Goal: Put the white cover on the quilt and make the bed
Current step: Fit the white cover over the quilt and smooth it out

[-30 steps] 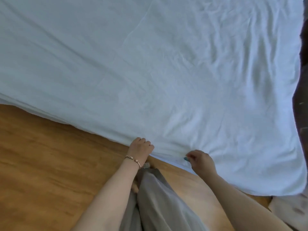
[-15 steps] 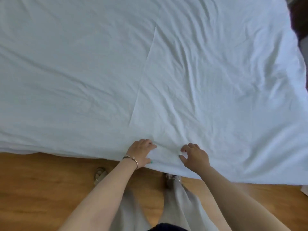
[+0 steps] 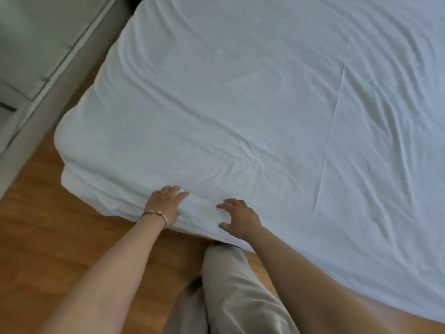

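White cover (image 3: 240, 104): left hand (image 3: 166, 203) and right hand (image 3: 238, 218) pressing, fingers spread flat; beyond fingertips, creases risk bunching if pushed unevenly.

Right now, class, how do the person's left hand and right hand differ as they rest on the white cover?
The left hand has a bracelet at its wrist; the right hand has a bare wrist. The left hand's fingers lie close together, the right hand's spread wide. Both press on the white cover near the bed's edge.

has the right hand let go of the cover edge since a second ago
Yes. The right hand pinched the white cover at its floor-side edge; now it lies spread on top, further in from that edge.
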Motion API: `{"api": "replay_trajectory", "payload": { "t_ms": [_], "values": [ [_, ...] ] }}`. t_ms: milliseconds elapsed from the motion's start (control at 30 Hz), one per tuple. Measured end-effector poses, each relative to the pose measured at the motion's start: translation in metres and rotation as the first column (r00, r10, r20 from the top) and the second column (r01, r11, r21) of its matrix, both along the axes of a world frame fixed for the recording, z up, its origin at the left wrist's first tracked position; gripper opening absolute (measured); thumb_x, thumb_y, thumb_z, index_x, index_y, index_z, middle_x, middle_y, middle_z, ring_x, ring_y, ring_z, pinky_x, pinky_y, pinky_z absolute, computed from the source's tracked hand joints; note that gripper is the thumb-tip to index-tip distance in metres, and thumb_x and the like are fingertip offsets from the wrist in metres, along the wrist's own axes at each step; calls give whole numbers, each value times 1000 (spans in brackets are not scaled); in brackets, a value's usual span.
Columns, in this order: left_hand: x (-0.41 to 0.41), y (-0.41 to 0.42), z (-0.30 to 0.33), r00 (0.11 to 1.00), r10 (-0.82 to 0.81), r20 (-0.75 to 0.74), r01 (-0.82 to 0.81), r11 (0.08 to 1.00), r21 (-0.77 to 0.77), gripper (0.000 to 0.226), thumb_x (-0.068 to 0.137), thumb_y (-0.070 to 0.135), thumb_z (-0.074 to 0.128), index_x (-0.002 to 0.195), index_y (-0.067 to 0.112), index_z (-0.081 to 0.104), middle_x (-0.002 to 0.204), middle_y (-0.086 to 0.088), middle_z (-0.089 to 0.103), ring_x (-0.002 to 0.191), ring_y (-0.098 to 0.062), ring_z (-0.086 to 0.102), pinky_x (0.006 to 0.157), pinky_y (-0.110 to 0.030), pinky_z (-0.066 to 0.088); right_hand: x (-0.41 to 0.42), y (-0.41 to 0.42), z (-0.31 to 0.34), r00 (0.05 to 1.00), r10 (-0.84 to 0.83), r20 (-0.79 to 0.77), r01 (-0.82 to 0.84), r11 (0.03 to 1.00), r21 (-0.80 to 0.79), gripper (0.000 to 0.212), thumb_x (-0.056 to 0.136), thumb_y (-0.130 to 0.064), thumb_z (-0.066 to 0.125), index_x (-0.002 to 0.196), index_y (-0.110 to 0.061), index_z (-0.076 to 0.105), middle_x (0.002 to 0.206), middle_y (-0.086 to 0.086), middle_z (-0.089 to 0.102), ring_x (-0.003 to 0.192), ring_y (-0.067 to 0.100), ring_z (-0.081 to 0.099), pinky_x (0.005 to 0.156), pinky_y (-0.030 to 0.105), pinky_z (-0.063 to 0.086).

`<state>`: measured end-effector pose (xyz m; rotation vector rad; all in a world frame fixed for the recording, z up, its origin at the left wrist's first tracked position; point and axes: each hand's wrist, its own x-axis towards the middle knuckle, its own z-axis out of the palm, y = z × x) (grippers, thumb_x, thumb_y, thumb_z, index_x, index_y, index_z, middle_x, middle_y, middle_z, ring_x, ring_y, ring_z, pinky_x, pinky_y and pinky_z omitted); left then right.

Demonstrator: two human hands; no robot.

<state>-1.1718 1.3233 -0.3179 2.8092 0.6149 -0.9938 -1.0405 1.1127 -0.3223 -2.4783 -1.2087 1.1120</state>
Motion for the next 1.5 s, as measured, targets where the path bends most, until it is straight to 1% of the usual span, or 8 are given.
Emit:
{"api": "replay_trajectory", "payload": {
  "t_ms": [300, 400, 600, 767, 900, 1067, 1233, 1500],
  "values": [
    [-11, 165, 6, 969, 241, 62, -228, 960, -162, 49, 101, 38, 41, 148, 38, 27, 159, 10, 16, 149, -13, 0, 118, -54, 8, -4, 182, -17, 997, -11, 78, 7, 999, 40, 65, 90, -50, 57, 149, -42, 29, 159, -11, 21, 142, 23, 22, 112, 41, 30],
    [-23, 233, 5, 960, 279, 28, -274, 955, -109, 57, 100, 41, 41, 150, 44, 15, 162, 11, -6, 148, -15, -13, 117, -58, 7, -30, 238, -30, 975, 158, 159, -166, 986, 36, 51, 94, -54, 44, 143, -43, 36, 153, -12, 30, 134, 24, 29, 108, 39, 30],
    [-78, 326, 2, 975, 218, -42, -221, 941, -254, 55, 99, 50, 37, 150, 43, 18, 162, 10, 0, 148, -10, -6, 120, -40, 0, -45, 333, -32, 956, 180, 232, -204, 975, 84, 42, 96, -54, 42, 135, -41, 47, 141, -10, 44, 128, 22, 40, 101, 34, 31],
    [-93, 381, -14, 942, 334, 31, -312, 905, -289, 72, 95, 56, 42, 152, 42, 0, 159, 9, -20, 147, -14, -18, 121, -43, -2, -62, 447, -20, 987, 71, 141, -72, 997, 3, 65, 98, -54, 38, 153, -46, 3, 163, -14, 0, 150, 19, -1, 118, 42, 11],
    [-117, 401, -27, 982, 158, -100, -186, 887, -423, 64, 96, 49, 42, 152, 43, 10, 161, 9, -17, 148, -12, -12, 121, -37, 5, -133, 468, -28, 952, 299, 64, -282, 939, -197, 55, 102, -33, 32, 155, -36, 16, 162, -17, 7, 151, 22, -8, 121, 47, 2],
    [-121, 474, -3, 992, -125, -14, 102, 864, -492, 48, 101, 33, 35, 149, 37, 32, 161, 9, 14, 146, -17, 19, 118, -33, 18, -146, 495, -8, 971, -235, 32, 237, 965, -108, 39, 94, -25, 48, 127, -41, 61, 136, -13, 57, 128, 12, 50, 101, 26, 40],
    [-137, 520, 12, 986, -102, -133, 40, 915, -402, 35, 99, 31, 36, 121, 16, 58, 128, -7, 58, 114, -30, 57, 88, -35, 46, -179, 561, 10, 508, -853, -118, 849, 519, -95, 49, 95, -21, 51, 143, -26, 44, 142, 0, 50, 122, 23, 53, 92, 32, 44],
    [-98, 605, -7, 990, -62, -127, -7, 877, -480, 26, 95, 36, 39, 109, 28, 59, 114, 0, 63, 105, -24, 58, 89, -37, 49, -197, 641, 6, 646, -761, 57, 757, 628, -181, 48, 94, -35, 54, 140, -28, 45, 144, -6, 43, 132, 17, 38, 108, 37, 35]
  ]
}}
